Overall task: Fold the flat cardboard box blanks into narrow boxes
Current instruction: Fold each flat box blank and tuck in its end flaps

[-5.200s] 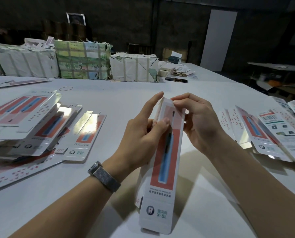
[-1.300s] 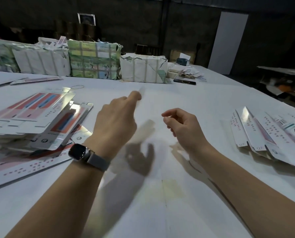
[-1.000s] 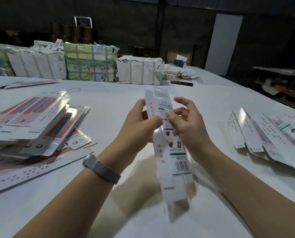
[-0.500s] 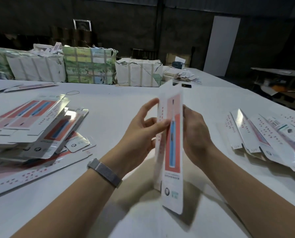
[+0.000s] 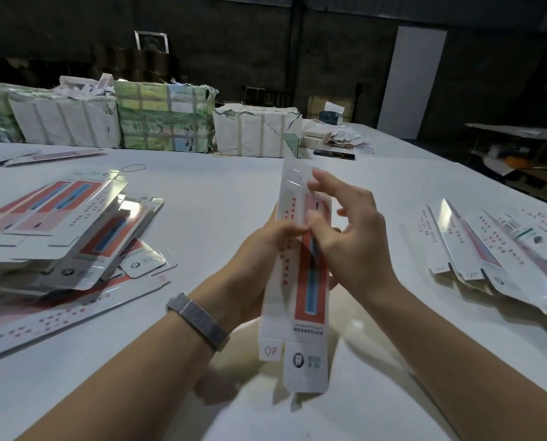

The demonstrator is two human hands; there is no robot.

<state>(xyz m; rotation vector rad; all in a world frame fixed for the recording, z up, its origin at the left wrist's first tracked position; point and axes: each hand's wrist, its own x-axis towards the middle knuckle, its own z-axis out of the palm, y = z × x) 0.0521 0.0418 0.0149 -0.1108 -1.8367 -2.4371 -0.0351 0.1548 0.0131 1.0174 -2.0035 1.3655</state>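
Cardboard box blank (image 5: 308, 281) being held upright above the surface (image 5: 218, 202) — left hand (image 5: 259, 259) gripping its left edge, right hand (image 5: 348, 230) pinching the front panel, other fingers spread. Seeming light, glossy, easily creased — handling best along the scored long edges.

— Any lettering you can read?
— "QF" on the bottom flap of the held blank (image 5: 301, 281), and "QF" again on a flat blank (image 5: 75, 313) lying at left.
— And the rest?
— Too small or blurred.
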